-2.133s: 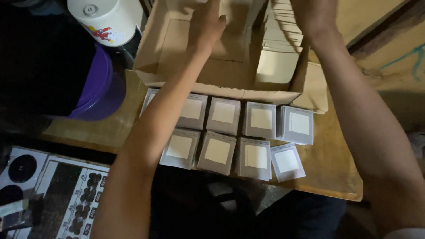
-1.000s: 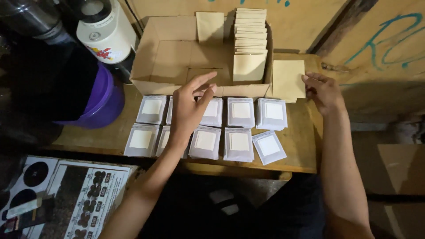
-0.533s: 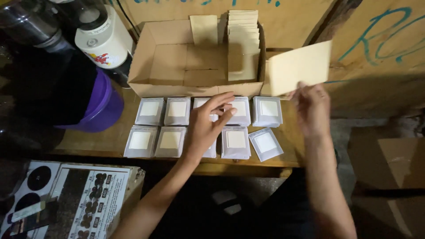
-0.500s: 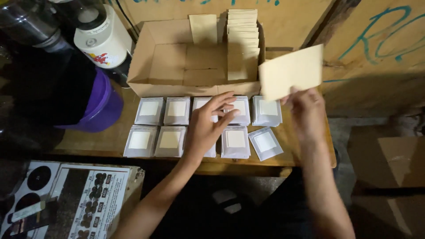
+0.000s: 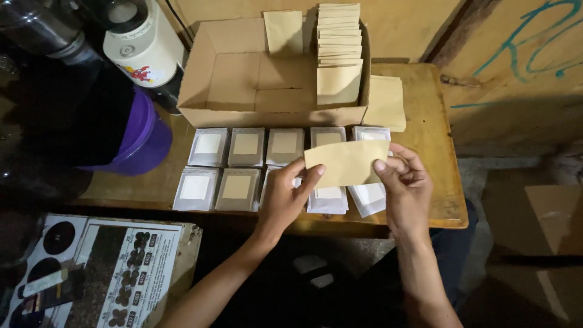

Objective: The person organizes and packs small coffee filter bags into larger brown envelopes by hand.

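Observation:
A tan paper envelope [image 5: 346, 162] is held flat between both hands over the near right part of a wooden table [image 5: 432, 182]. My left hand [image 5: 285, 197] pinches its left end and my right hand [image 5: 405, 185] grips its right end. Under and around it lie two rows of several small silvery sachets [image 5: 246, 146] with pale square windows. Behind them stands an open cardboard box [image 5: 243, 85] with a stack of tan envelopes [image 5: 339, 48] upright along its right side.
A loose tan envelope [image 5: 385, 103] lies right of the box. A purple bucket [image 5: 143, 136] and a white jar [image 5: 143, 48] stand at the left. A printed carton [image 5: 109, 273] sits low at the near left. A plywood wall [image 5: 516, 61] rises behind.
My right hand brought the tan envelope down from the table's right side to the middle. My left hand rose off the sachets and took hold of its left end.

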